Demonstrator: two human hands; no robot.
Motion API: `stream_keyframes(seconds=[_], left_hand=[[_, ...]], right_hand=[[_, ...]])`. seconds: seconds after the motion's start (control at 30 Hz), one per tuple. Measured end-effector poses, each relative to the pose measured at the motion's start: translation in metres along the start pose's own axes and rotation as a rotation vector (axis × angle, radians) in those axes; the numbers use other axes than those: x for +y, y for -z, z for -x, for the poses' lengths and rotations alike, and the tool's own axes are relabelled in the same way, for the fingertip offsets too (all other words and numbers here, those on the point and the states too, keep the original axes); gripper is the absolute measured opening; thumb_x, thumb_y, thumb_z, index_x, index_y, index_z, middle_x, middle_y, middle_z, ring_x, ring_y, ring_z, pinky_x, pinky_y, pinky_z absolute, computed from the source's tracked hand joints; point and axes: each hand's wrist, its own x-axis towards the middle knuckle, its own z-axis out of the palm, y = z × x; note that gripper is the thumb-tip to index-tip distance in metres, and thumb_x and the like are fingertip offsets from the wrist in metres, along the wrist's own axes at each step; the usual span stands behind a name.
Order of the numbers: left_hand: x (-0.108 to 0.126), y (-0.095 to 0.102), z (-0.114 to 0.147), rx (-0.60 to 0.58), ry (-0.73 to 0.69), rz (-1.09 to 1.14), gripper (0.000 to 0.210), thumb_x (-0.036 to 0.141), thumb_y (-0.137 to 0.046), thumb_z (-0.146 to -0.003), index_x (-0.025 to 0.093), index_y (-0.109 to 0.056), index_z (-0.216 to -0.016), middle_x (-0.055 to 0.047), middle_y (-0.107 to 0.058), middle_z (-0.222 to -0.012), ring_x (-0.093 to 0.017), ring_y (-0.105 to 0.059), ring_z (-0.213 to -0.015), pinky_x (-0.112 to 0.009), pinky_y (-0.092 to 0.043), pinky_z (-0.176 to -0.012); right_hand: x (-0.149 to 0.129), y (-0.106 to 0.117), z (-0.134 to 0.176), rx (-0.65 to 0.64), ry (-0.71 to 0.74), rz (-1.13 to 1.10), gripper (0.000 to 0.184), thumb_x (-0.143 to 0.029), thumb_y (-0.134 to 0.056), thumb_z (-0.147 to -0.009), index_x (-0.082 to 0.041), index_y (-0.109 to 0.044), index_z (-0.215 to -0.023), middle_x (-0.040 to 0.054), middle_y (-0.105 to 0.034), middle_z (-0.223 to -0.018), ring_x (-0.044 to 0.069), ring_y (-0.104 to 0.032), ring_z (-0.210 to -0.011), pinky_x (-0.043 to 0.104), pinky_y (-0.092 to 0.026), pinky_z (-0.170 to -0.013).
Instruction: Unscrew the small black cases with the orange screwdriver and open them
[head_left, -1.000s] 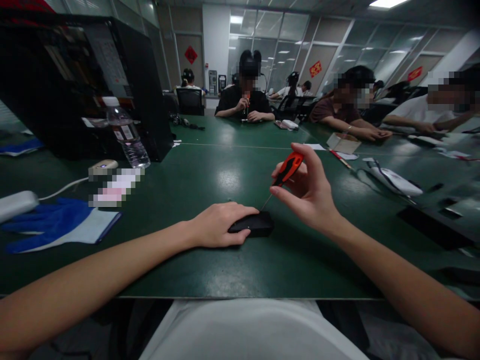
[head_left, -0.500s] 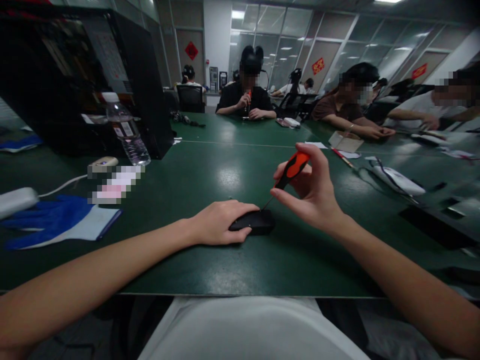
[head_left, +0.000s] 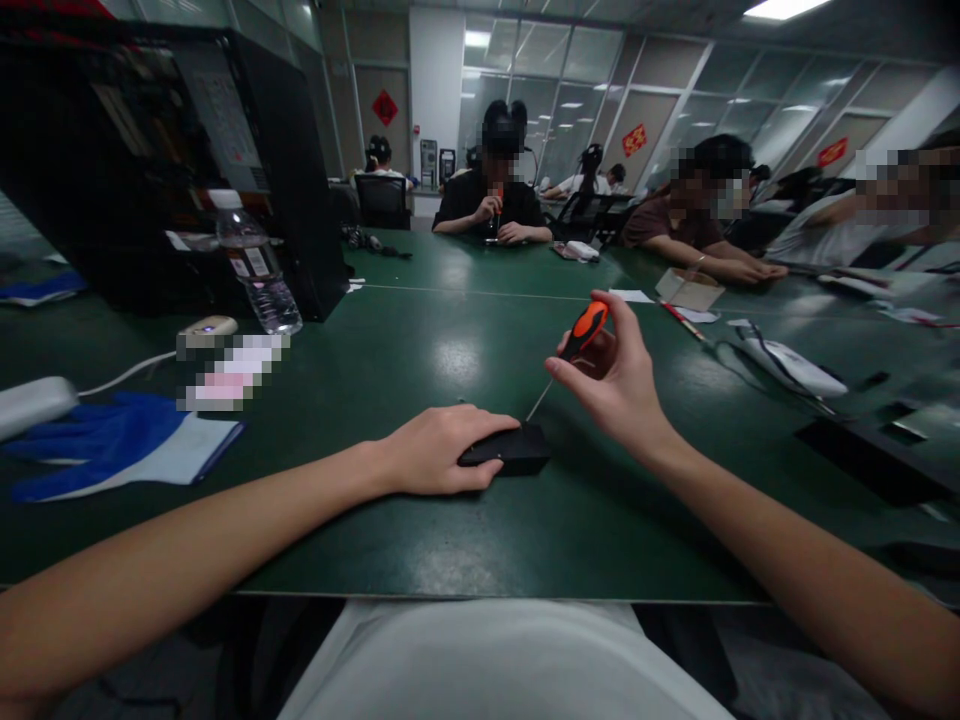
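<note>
Screwdriver (head_left: 588,330) in the head view leans, pinched in the right hand (head_left: 628,385), its tip at the black block (head_left: 529,452) on the green table (head_left: 450,545). The left hand (head_left: 435,450) clasps the block's left end. Good control likely wants firm bracing and a more upright shaft; whether the tip is seated is too small to tell.

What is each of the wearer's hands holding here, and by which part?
The right hand holds the orange-and-black screwdriver by its handle; the left hand holds the black block by its left end.
</note>
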Motion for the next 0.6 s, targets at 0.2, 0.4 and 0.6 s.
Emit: stream_keyframes(seconds=[0.2, 0.4, 0.6], left_hand=[[0.001, 0.001, -0.001, -0.003, -0.002, -0.013, 0.05, 0.032, -0.058, -0.094, 0.016, -0.052, -0.141, -0.012, -0.071, -0.125, -0.027, -0.067, -0.106, -0.036, -0.051, -0.093], [0.001, 0.001, 0.0, -0.006, -0.003, -0.008, 0.05, 0.033, -0.058, -0.094, 0.015, -0.053, -0.141, -0.013, -0.071, -0.125, -0.027, -0.067, -0.106, -0.036, -0.051, -0.093], [0.001, 0.001, 0.0, -0.009, 0.003, -0.014, 0.05, 0.034, -0.058, -0.094, 0.015, -0.053, -0.141, -0.012, -0.072, -0.122, -0.026, -0.068, -0.104, -0.035, -0.051, -0.092]], right_hand=[[0.005, 0.001, -0.001, -0.019, -0.022, -0.029, 0.071, -0.026, -0.078, -0.084, -0.035, -0.042, -0.145, 0.001, -0.064, -0.093, 0.018, -0.069, -0.079, 0.03, -0.061, -0.062], [-0.025, 0.008, -0.007, -0.199, -0.1, -0.125, 0.079, -0.035, -0.079, -0.084, -0.039, -0.032, -0.148, 0.001, -0.063, -0.101, 0.019, -0.066, -0.091, 0.036, -0.061, -0.082], [-0.035, 0.008, -0.005, -0.227, -0.109, -0.159, 0.08, -0.043, -0.08, -0.083, -0.044, -0.032, -0.146, 0.0023, -0.062, -0.104, 0.022, -0.064, -0.094, 0.045, -0.059, -0.089]])
